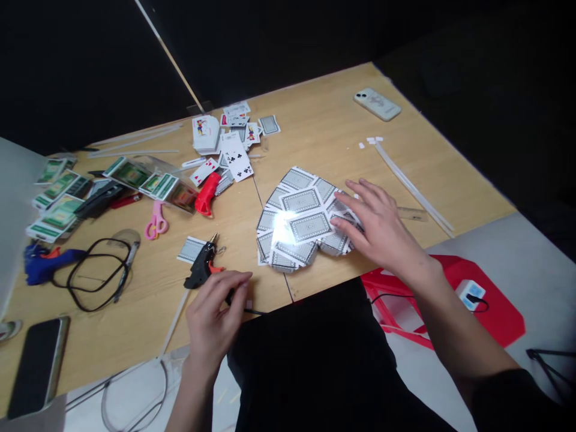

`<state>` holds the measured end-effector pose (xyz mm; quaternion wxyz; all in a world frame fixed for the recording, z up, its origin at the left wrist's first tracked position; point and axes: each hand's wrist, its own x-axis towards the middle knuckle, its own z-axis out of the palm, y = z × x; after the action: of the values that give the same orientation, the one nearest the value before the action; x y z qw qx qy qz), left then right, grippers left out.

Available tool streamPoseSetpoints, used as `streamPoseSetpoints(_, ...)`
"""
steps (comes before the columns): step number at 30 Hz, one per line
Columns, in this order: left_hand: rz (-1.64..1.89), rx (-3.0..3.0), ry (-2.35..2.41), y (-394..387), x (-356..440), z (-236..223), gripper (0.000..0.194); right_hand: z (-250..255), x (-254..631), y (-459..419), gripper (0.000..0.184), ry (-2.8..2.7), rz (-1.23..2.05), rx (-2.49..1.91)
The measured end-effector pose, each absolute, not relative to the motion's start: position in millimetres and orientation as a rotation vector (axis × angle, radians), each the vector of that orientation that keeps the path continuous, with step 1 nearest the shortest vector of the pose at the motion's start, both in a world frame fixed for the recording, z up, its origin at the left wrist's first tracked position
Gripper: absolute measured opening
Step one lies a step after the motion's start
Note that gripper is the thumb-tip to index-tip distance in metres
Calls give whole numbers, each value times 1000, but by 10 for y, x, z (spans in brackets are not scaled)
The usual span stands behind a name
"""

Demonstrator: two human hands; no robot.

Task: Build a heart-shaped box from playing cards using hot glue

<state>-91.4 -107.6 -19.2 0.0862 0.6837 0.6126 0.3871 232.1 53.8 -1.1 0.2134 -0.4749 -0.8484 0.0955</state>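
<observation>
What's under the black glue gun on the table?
One face-down playing card shows at the left of the black glue gun, partly covered by it. Anything else beneath the gun's body is hidden.

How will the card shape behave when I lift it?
The card shape is probably light for its size, as its visible surface is all card. Its overlapping pieces may keep it fairly stiff. The bright shine suggests it could be slippery.

The left hand (216, 312) hides part of the black glue gun (201, 267). The right hand (378, 222) covers the right edge of the card-covered shape (301, 219). A rounded object (9, 329) is cut off at left. The pale phone's (378, 104) small print is unreadable.
</observation>
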Motion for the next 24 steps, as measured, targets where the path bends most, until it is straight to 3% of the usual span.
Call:
streamPoseSetpoints(9,1215,2183,1563,-1062,-804,-93,22,-84,2731,374,44,-2205,206,-1313)
streamPoseSetpoints(17,1208,2131,1349,-1063,-523,-22,27,130,2461,25,27,-2050,253,-1060)
streamPoseSetpoints(21,1109,1988,1285,-1134,-364,-45,33,188,2129,-283,22,-2154,739,-709)
streamPoseSetpoints(24,1094,1972,1302,-1172,-312,-55,12,156,1949,-450,22,-2158,1012,-599)
